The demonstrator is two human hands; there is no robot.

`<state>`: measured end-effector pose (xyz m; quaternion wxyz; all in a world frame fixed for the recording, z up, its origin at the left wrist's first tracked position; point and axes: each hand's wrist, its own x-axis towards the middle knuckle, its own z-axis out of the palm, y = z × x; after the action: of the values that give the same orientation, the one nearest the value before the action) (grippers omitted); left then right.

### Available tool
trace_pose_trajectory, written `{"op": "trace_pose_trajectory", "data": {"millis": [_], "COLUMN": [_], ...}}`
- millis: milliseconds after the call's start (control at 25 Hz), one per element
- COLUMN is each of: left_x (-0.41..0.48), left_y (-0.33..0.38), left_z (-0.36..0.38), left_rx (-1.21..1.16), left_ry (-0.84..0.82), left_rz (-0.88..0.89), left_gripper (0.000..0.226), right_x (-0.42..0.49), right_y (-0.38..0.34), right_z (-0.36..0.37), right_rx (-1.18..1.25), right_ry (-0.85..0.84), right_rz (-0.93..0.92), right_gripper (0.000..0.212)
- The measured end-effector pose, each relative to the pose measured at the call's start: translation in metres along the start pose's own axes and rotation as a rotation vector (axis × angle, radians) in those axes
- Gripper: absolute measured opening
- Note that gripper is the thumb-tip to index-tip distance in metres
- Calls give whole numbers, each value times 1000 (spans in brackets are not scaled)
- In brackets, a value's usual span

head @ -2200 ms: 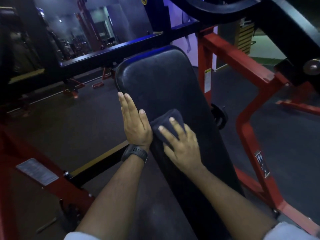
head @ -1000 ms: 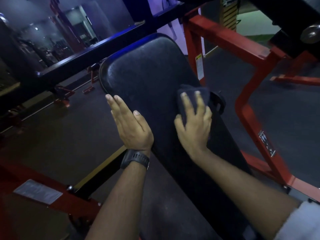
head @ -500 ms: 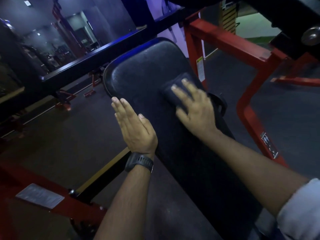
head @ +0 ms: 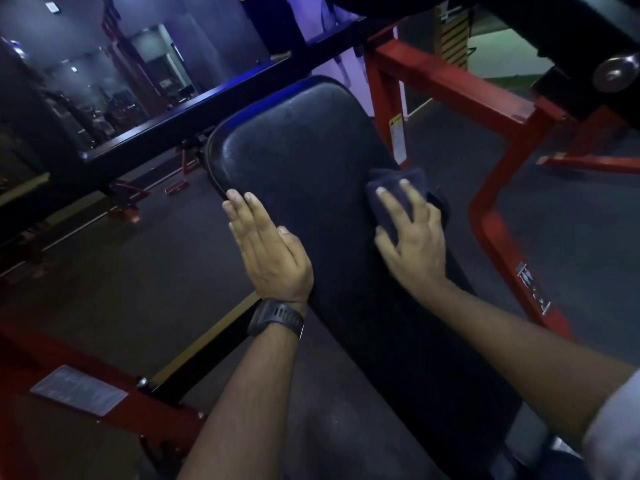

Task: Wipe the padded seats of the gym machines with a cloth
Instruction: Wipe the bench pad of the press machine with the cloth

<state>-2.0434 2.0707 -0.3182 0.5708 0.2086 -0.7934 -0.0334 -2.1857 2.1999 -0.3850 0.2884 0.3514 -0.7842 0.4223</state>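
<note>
While the right hand presses the dark cloth flat onto the padded seat near its 3 o'clock edge, fingers spread apart, the left hand lies on the 9 o'clock edge, fingers straight and together; a red frame stands at 2 o'clock

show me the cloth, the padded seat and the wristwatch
cloth (head: 394, 180): head view, its uncovered upper fold
padded seat (head: 301, 157): head view, bare upper surface
wristwatch (head: 275, 318): head view, middle of its band
</note>
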Motion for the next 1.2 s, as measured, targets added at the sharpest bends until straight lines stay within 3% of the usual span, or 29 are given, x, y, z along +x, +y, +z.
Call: {"op": "trace_pose_trajectory", "data": {"millis": [40,120,160,200,280,320,360,440,480,520,600,640,680,760,800,920,960,1080,1120,1200], "left_x": [0,1,1,0,0,0,1,1,1,0,1,1,1,1,0,1,1,-2,-7,-14], "left_y": [-1,0,2,3,3,3,2,2,3,3,2,1,1,3,4,2,3,7,7,6], "left_z": [0,0,-1,-1,-2,-2,-2,-2,-2,-2,-2,-2,-2,-2,-2,-2,-3,-4,-4,-4], "left_rx": [2,15,22,21,15,18,20,21,20,18,15,18,21,27,27,35,43,73,84,95], "left_ry": [-6,-6,-5,-8,-11,-10,-11,-13,-12,-16,-21,-23,-27,-25,-22,-24,-28,-43,-54,-73], "left_rz": [-6,-15,-18,-20,-14,-13,-17,-16,-13,-9,-4,-6,-9,-13,-14,-8,-12,-16,0,32], "left_gripper": [63,64,65,65,66,67,67,66,67,67,68,68,68,68,68,68,68,69,70,69], "right_x": [-2,5,2,-8,-41,-46,-45,-41,-47,-60,-92,-97,-94,-82,-82,-116,-116,-93,-90,-102], "right_y": [8,-13,-35,-51,-50,-39,-36,-62,-79,-90,-78,-66,-60,-87,-102,-91,-80,-104,-114,-104], "right_z": [-2,-2,-2,1,4,1,-1,-2,-1,2,2,2,2,-3,-5,-4,-5,-7,-7,-5], "right_rx": [31,208,237,178,62,75,117,269,264,194,95,96,146,344,314,137,143,315,267,115], "right_ry": [-16,87,124,115,21,-3,12,99,99,74,-2,-6,13,90,50,-82,-72,52,25,-30], "right_rz": [-1,482,635,560,-30,-140,-37,536,637,491,-52,-96,78,717,770,-40,-37,646,653,182], "right_gripper": [62,66,67,66,63,64,65,68,68,68,64,64,65,69,71,70,69,71,72,70]}}
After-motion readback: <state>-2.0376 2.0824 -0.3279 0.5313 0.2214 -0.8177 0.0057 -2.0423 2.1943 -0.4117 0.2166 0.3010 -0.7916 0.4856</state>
